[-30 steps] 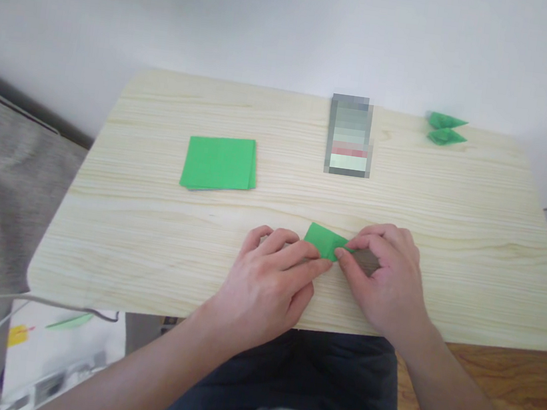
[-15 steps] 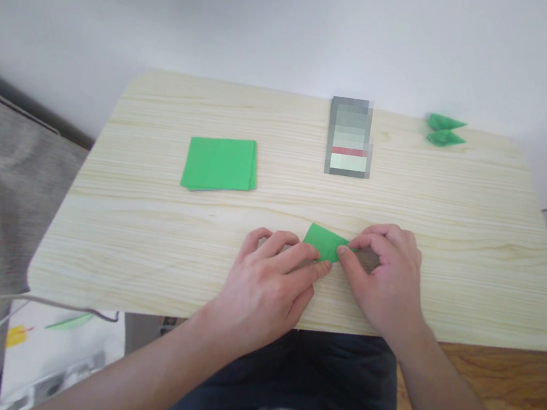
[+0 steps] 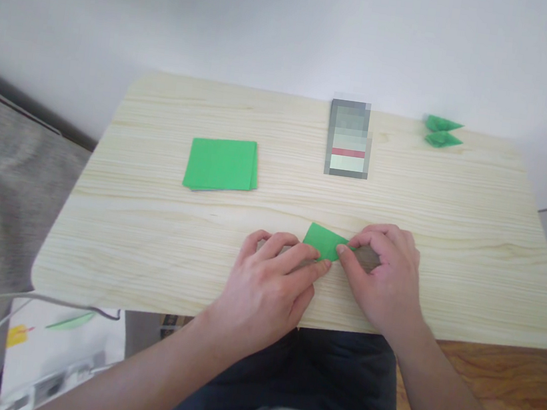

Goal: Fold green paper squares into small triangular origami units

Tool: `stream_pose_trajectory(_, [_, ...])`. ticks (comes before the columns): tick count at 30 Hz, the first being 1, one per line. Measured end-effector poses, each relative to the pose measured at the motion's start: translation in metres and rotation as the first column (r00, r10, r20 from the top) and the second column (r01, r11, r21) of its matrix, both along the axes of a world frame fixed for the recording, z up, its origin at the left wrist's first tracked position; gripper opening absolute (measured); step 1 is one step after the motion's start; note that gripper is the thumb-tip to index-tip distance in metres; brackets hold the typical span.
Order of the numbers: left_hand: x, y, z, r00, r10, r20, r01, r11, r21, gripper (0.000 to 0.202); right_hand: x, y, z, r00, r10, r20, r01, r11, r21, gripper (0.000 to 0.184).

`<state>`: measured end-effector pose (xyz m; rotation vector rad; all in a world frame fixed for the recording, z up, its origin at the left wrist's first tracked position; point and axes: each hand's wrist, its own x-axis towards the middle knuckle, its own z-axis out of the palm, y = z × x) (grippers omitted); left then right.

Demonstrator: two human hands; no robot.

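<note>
A small folded piece of green paper [image 3: 325, 240] lies near the table's front edge, between both hands. My left hand [image 3: 274, 279] presses its thumb and fingertips on the paper's left and near side, partly covering it. With thumb and forefinger, my right hand [image 3: 385, 273] pinches the pointed right corner. A stack of green paper sheets [image 3: 221, 163] rests farther back on the left. Two folded green paper pieces [image 3: 442, 140] with pointed ends sit one behind the other at the back right.
A pixelated phone-like object [image 3: 349, 137] lies at the back middle of the pale wooden table [image 3: 148, 235]. The white wall [image 3: 287, 25] stands right behind it. Below left, cables [image 3: 39, 299] run beside a grey fabric surface [image 3: 5, 210].
Both hands keep almost the same hold on the paper. The whole view has shifted very slightly.
</note>
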<state>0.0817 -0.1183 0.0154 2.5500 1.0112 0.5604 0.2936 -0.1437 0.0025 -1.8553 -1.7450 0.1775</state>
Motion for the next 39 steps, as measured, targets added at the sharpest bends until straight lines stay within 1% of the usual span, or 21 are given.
stream_pose_trajectory(4, [0.000, 0.000, 0.000, 1.000, 0.005, -0.004, -0.005, 1.000, -0.004, 0.031, 0.000, 0.000, 0.001, 1.000, 0.002, -0.012, -0.002, 1.000, -0.007, 0.007])
stream_pose_trajectory(11, [0.000, -0.001, 0.000, 1.000, 0.006, -0.015, -0.007, 1.000, -0.014, 0.030, 0.002, -0.004, 0.002, 0.999, 0.005, -0.042, -0.006, 1.000, -0.020, 0.014])
stream_pose_trajectory(25, [0.000, -0.001, 0.000, 1.000, 0.023, -0.017, -0.023, 1.000, -0.017, 0.030, 0.000, -0.008, 0.000, 0.999, -0.024, -0.042, 0.025, 1.000, 0.018, 0.005])
stream_pose_trajectory(39, [-0.001, -0.002, 0.001, 0.999, 0.021, -0.032, -0.021, 1.000, -0.017, 0.032, 0.003, -0.011, -0.001, 0.998, -0.002, -0.062, 0.004, 0.999, 0.040, 0.008])
